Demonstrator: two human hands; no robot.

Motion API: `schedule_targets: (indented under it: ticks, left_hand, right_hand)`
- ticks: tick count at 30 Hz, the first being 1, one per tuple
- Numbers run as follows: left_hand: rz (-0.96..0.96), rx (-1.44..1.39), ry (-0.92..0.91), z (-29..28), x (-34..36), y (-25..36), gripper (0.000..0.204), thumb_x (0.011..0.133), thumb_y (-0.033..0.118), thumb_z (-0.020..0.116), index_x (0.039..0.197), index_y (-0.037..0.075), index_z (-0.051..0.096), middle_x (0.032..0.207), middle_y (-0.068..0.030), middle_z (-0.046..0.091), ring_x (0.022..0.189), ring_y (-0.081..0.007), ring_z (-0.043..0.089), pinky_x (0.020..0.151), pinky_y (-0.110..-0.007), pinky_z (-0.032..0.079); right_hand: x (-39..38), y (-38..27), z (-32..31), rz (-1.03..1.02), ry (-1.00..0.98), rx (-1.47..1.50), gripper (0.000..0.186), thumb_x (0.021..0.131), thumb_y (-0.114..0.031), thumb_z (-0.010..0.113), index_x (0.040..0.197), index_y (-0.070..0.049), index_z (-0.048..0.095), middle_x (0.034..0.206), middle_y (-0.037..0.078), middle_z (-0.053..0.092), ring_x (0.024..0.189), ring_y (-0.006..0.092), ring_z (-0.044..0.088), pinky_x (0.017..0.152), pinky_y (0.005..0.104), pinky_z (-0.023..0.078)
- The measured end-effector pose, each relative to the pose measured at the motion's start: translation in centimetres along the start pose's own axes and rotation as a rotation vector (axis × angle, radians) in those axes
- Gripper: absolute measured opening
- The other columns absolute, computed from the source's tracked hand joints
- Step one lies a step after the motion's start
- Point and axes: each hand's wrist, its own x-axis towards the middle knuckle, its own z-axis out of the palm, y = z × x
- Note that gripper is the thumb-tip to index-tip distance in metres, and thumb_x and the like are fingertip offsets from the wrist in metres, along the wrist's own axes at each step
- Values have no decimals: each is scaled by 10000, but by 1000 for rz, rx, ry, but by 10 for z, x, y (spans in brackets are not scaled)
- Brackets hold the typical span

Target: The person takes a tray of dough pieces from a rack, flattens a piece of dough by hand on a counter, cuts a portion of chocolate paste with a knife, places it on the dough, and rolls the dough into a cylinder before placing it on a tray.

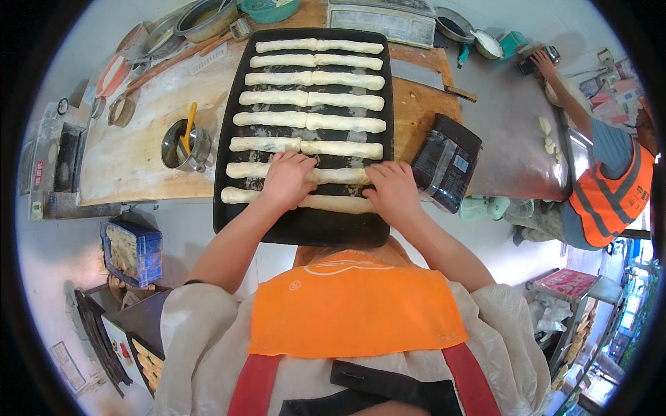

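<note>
A large black baking tray lies in front of me and juts over the table's near edge. Pale dough strips lie across it in several rows, two end to end in each. In the second row from me, my left hand grips the inner end of the right-hand dough strip, close to the tray's middle. My right hand has its bent fingers on that strip's outer end by the tray's right rim. Another dough strip lies just nearer to me, partly covered by my left hand.
Left of the tray stands a metal pot with a yellow-handled tool. To the right are a black plastic-wrapped package and a long knife. A co-worker in an orange vest reaches over the metal counter. Bowls sit far left.
</note>
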Motion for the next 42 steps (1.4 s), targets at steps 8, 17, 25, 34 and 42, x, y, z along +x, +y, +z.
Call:
schedule_targets:
  ticks: [8, 17, 25, 34, 42]
  left_hand:
    - [13, -73, -115, 16, 9, -23, 374, 686, 167, 812, 1021, 53, 693, 1013, -97, 654, 1009, -319, 617, 874, -423, 521]
    - [132, -41, -49, 18, 7, -32, 448, 691, 87, 797, 1116, 27, 670, 1072, -116, 645, 1046, -318, 610, 905, -406, 519]
    - [24, -75, 41, -5, 33, -8, 566, 714, 241, 826, 1216, 35, 664, 1210, -148, 647, 1134, -353, 594, 996, -448, 457]
    - [146, -102, 12, 24, 60, -56, 448, 688, 112, 814, 1115, 34, 701, 1117, -124, 662, 1064, -328, 607, 913, -414, 512]
    - [26, -140, -79, -25, -44, -4, 678, 614, 238, 885, 1204, 17, 635, 1230, -123, 624, 1196, -339, 531, 1005, -445, 439]
  right_hand:
    - [-2, 31, 32, -79, -110, -124, 423, 697, -118, 780, 1096, -52, 656, 968, 89, 685, 1050, 272, 593, 1000, 439, 391]
    - [6, 33, 38, -66, -135, -118, 387, 697, -140, 788, 1047, -53, 648, 981, 104, 687, 1045, 292, 598, 976, 435, 400]
    - [51, 26, 21, -15, 81, -15, 259, 729, -142, 752, 962, -80, 659, 902, 73, 655, 956, 272, 599, 935, 402, 415]
    - [59, 53, 44, -114, 41, -143, 396, 716, -192, 801, 1067, -65, 666, 956, 79, 667, 994, 275, 593, 951, 407, 415]
    - [-18, -21, 22, -98, -135, 244, 456, 710, -109, 782, 1129, -36, 616, 1039, 123, 627, 1009, 312, 566, 898, 446, 445]
